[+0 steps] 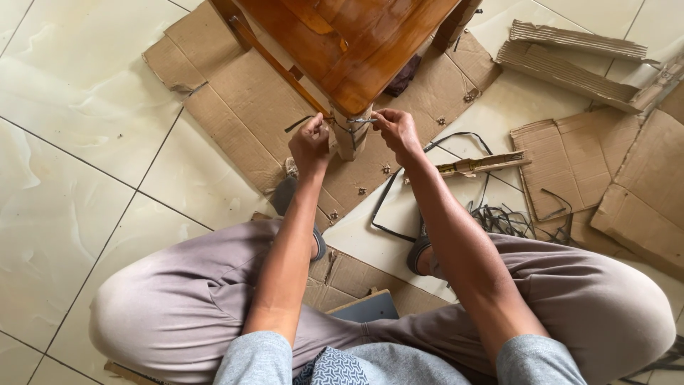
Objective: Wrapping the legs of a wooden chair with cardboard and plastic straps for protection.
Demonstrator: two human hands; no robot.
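A glossy brown wooden table (356, 43) stands on flattened cardboard (242, 107), one leg (350, 139) right in front of me. A thin dark strap (342, 125) runs around that leg. My left hand (311, 145) pinches the strap's end at the leg's left side. My right hand (396, 130) is closed on a small grey metal piece at the leg's right side, touching the strap. My knees in grey trousers spread low in the view.
Torn cardboard pieces (570, 53) lie at the right and far right. Loose black straps (427, 185) and a wooden slat (484, 165) lie on the pale tiled floor (71, 142). A dark flat board (370, 308) sits between my legs.
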